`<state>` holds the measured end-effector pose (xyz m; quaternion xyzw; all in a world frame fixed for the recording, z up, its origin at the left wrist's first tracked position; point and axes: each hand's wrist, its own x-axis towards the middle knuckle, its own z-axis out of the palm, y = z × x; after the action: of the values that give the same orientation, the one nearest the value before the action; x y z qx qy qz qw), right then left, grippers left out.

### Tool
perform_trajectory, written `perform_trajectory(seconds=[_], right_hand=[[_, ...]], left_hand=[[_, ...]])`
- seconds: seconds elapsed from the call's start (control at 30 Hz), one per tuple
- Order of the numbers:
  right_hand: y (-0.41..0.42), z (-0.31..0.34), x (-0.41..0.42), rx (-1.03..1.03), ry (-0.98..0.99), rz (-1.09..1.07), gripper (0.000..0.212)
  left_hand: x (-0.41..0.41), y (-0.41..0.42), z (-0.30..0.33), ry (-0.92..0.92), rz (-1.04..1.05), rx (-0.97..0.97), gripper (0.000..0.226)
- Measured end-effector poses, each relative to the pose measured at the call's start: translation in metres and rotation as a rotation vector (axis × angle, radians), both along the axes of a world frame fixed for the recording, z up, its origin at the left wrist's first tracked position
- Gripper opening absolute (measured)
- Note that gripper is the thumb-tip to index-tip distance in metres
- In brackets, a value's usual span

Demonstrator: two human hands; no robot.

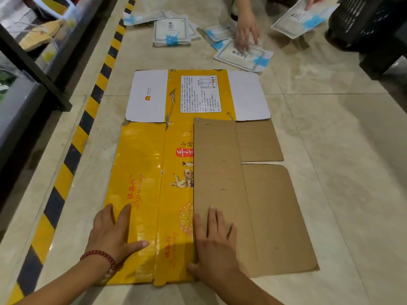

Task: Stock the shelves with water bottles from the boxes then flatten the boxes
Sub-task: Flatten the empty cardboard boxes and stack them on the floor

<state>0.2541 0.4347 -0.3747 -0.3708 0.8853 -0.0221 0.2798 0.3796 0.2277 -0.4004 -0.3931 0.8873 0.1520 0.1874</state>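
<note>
A yellow printed cardboard box (pixel 154 168) lies opened flat on the tiled floor, white flaps at its far end and plain brown panels (pixel 259 201) folded over its right side. My left hand (pixel 114 234), a red bead bracelet on its wrist, presses palm-down with fingers spread on the near left yellow panel. My right hand (pixel 214 243) presses flat on the near edge of the brown panel. Neither hand holds anything. No water bottles are in view.
A yellow-and-black hazard stripe (pixel 88 119) runs along the floor at left, beside a dark-framed glass display case (pixel 28 69). Beyond the box another person's hand (pixel 246 31) sorts several white-and-blue packets (pixel 171 31). A black crate (pixel 370 20) stands at the far right.
</note>
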Motion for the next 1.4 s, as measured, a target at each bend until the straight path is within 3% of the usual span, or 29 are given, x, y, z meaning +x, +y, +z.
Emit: perform_trajectory(seconds=[0.07,0.2,0.27,0.37,0.5,0.67,0.77,0.9,1.0,1.1,1.17,1.3,1.4], right_hand=[[-0.01,0.0,0.002,0.025,0.033,-0.007,0.119],[-0.003,0.011,0.003,-0.031,-0.069,-0.097,0.09],[0.009,0.023,-0.004,-0.23,-0.095,-0.241,0.082],[0.035,0.045,-0.021,-0.525,-0.252,-0.46,0.04],[0.075,0.066,-0.048,-0.804,-0.296,-0.599,0.067],[0.134,0.051,-0.084,-0.67,-0.14,-0.714,0.062],[0.154,0.04,-0.101,-0.548,-0.102,-0.805,0.041],[0.165,0.012,-0.107,-0.361,-0.036,-0.861,0.018],[0.163,-0.003,-0.106,-0.308,-0.007,-0.875,0.027],[0.157,-0.005,-0.111,-0.293,-0.068,-0.957,0.055],[0.156,-0.007,-0.117,-0.302,-0.122,-1.005,0.052],[0.152,-0.002,-0.127,-0.387,-0.276,-1.138,0.028],[0.149,0.003,-0.129,-0.395,-0.287,-1.109,0.024]], left_hand=[[-0.004,0.0,0.001,-0.042,-0.019,-0.009,0.115],[-0.005,-0.001,0.0,-0.057,-0.022,-0.018,0.115],[-0.002,0.0,-0.002,-0.035,-0.018,-0.013,0.115],[-0.001,0.001,-0.002,-0.022,-0.003,-0.001,0.114],[-0.003,0.001,0.0,-0.029,0.0,0.007,0.114],[0.0,-0.001,0.0,0.043,0.035,0.047,0.115],[0.006,-0.001,-0.002,0.121,0.11,0.069,0.119],[0.017,0.001,-0.005,0.173,0.372,0.075,0.133],[0.022,0.0,-0.005,0.219,0.447,0.053,0.134],[0.023,-0.009,-0.004,0.25,0.488,0.086,0.131],[0.02,-0.021,-0.001,0.261,0.561,0.148,0.116],[0.008,-0.034,0.01,0.32,0.669,0.277,0.044],[0.005,-0.036,0.019,0.373,0.688,0.337,0.041]])
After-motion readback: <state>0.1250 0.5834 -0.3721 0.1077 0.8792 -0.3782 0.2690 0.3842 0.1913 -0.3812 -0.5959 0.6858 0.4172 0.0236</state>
